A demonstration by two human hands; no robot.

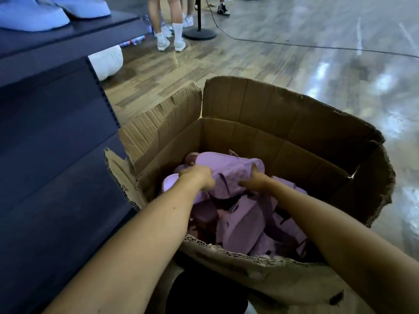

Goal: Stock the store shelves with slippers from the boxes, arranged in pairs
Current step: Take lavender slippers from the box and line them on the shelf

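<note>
A worn cardboard box (pixel 283 123) stands open on the floor, holding several purple slippers (pixel 244 223) in a loose pile. Both my arms reach down into it. My left hand (pixel 197 177) grips the left end of the topmost purple slipper (pixel 226 171), and my right hand (pixel 256 181) grips its right side. That slipper sits slightly above the pile. To the left rises a dark shelf unit (pixel 56 132), with two pale blue slippers (pixel 45 12) on its top board.
People's legs in white socks and shoes (pixel 170 39) stand at the back beside a black round stand base (pixel 199 34) with a cable across the wooden floor. A white bag (pixel 108 62) lies under the shelf's end.
</note>
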